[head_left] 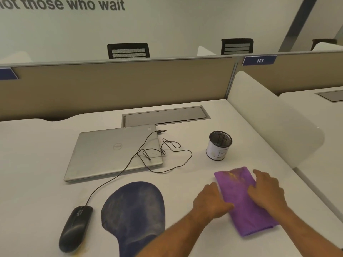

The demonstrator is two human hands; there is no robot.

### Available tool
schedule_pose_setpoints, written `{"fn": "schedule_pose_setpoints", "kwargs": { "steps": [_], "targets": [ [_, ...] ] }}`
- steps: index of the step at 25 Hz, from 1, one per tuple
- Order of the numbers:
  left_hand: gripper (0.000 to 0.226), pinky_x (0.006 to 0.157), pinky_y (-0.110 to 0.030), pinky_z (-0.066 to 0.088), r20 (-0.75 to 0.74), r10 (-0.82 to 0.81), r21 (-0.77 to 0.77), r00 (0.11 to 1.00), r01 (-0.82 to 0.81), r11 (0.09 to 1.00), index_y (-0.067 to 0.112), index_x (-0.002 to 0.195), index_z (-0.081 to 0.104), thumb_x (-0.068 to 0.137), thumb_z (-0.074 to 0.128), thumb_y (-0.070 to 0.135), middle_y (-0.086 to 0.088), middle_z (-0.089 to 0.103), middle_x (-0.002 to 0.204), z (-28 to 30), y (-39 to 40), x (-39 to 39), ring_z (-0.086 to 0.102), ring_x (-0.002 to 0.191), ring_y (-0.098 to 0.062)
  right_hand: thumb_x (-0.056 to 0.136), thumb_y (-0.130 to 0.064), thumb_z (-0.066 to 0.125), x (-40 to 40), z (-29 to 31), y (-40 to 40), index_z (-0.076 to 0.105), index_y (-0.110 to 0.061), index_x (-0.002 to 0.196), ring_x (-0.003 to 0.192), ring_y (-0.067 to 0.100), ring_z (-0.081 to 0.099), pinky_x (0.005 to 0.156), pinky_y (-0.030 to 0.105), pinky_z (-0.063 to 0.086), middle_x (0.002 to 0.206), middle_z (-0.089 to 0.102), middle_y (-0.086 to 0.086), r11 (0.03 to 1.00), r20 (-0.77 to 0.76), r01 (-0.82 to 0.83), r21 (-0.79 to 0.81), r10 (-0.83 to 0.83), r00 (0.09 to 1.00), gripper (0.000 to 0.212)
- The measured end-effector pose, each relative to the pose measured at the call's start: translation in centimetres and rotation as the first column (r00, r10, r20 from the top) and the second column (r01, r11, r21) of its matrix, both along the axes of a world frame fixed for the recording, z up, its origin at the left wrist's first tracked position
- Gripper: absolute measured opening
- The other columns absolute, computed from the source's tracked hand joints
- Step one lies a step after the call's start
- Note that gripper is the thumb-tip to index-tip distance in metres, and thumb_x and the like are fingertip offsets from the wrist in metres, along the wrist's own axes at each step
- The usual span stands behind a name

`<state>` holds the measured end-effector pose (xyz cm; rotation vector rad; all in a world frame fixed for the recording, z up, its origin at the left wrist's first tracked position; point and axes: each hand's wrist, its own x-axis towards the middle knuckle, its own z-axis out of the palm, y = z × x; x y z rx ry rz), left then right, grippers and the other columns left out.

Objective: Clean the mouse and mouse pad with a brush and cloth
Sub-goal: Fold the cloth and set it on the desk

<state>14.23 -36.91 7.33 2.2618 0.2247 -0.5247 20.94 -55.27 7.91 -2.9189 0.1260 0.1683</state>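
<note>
A folded purple cloth (239,193) lies on the white desk at the right. My left hand (210,201) rests on its left edge, fingers curled at the fold. My right hand (267,190) lies flat on the cloth's right side, fingers spread. A dark blue mouse pad (133,210) with dusty smears lies at the front centre, my left forearm crossing its lower edge. The black wired mouse (75,228) sits left of the pad, apart from both hands. No brush is in view.
A closed silver laptop (115,151) lies behind the pad, with the mouse cable (167,156) looped over it. A mesh pen cup (219,145) stands behind the cloth. A white divider panel (269,117) borders the desk on the right.
</note>
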Motion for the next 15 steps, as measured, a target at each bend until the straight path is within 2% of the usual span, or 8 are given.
{"fn": "schedule_pose_setpoints", "kwargs": {
  "steps": [3,4,6,8,10,12,15],
  "targets": [
    [0.076,0.102,-0.036,0.045,0.066,0.010,0.042,0.998,-0.013,0.999,0.024,0.146,0.040,0.083,0.071,0.054,0.000,0.052,0.139,0.6,4.0,-1.2,0.051,0.126,-0.020,0.080,-0.023,0.066,-1.5,0.9,2.8,0.054,-0.014,0.126,0.110,0.038,0.050,0.087,0.048,0.045,0.125,0.058,0.013,0.994,0.288,-0.054,0.092,0.025,0.957,0.048],
    [0.073,0.101,-0.034,0.046,0.077,0.048,0.022,0.996,-0.050,0.999,0.026,0.144,0.043,0.083,0.072,0.054,0.002,0.054,0.136,1.0,5.8,-1.9,0.053,0.123,-0.017,0.079,-0.025,0.069,-2.3,1.2,4.3,0.058,-0.014,0.120,0.106,0.037,0.053,0.086,0.045,0.047,0.118,0.062,0.011,0.981,0.325,-0.102,0.166,0.043,0.945,0.044],
    [0.068,0.097,-0.029,0.047,0.081,0.155,0.000,0.985,-0.155,0.988,0.030,0.137,0.050,0.080,0.075,0.054,0.007,0.058,0.128,1.5,10.1,-3.3,0.057,0.114,-0.012,0.076,-0.027,0.074,-4.1,1.5,8.4,0.063,-0.015,0.110,0.096,0.029,0.060,0.081,0.036,0.048,0.104,0.066,0.006,0.912,0.245,-0.177,0.369,0.088,0.965,0.038],
    [0.064,0.094,-0.030,0.050,0.086,0.250,0.036,0.964,-0.254,0.967,0.032,0.129,0.054,0.074,0.078,0.055,0.010,0.060,0.119,1.8,14.7,-4.9,0.059,0.106,-0.011,0.072,-0.035,0.078,-6.0,1.2,12.8,0.063,-0.019,0.105,0.083,0.018,0.062,0.072,0.028,0.046,0.096,0.066,-0.001,0.850,0.079,-0.194,0.491,0.178,0.981,0.039],
    [0.062,0.092,-0.033,0.052,0.081,0.305,0.127,0.949,-0.313,0.941,0.033,0.122,0.056,0.068,0.079,0.055,0.010,0.061,0.114,1.5,19.3,-6.5,0.059,0.103,-0.012,0.070,-0.046,0.076,-7.5,0.6,17.2,0.059,-0.023,0.112,0.086,0.014,0.061,0.074,0.024,0.045,0.104,0.065,-0.003,0.854,-0.047,-0.233,0.466,0.287,0.957,0.050],
    [0.065,0.091,-0.037,0.054,0.053,0.324,0.246,0.945,-0.327,0.913,0.032,0.118,0.053,0.063,0.079,0.057,0.007,0.059,0.116,1.3,22.6,-7.8,0.057,0.104,-0.015,0.069,-0.052,0.074,-8.5,-0.3,20.3,0.051,-0.023,0.124,0.103,0.016,0.059,0.085,0.025,0.047,0.120,0.059,-0.001,0.867,-0.141,-0.250,0.430,0.338,0.930,0.066],
    [0.087,0.099,-0.040,0.051,-0.062,0.285,0.442,0.957,-0.229,0.867,0.027,0.130,0.043,0.060,0.085,0.057,0.000,0.048,0.131,0.4,25.8,-9.2,0.047,0.124,-0.023,0.062,-0.057,0.074,-9.4,-0.7,23.7,0.040,-0.019,0.133,0.118,0.022,0.051,0.092,0.030,0.046,0.131,0.049,0.003,0.904,-0.222,-0.290,0.313,0.367,0.904,0.087]
  ]
}}
